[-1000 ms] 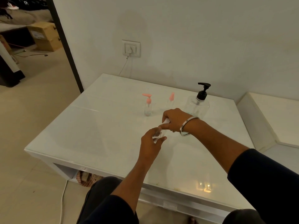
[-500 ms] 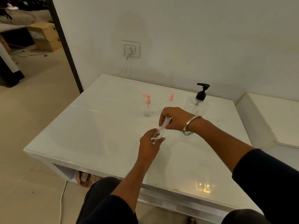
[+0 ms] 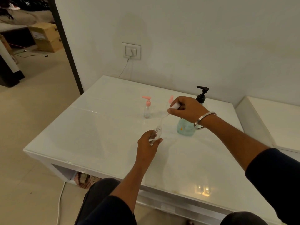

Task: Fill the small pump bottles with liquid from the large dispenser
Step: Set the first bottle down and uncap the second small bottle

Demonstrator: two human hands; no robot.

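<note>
Hands: left (image 3: 146, 143) grips open bottle (image 3: 157, 133), right (image 3: 186, 109) pinches its pump (lifted clear) (image 3: 173, 106)

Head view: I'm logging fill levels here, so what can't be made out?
- Second pink-pump bottle: right hand covers its body; only the pump top shows.
- Dispenser: the wrist crosses its middle, level unclear.
- Open bottle in the left hand: clear and small, contents unreadable.
- White pump in the right grip: mostly hidden by fingers.
</note>
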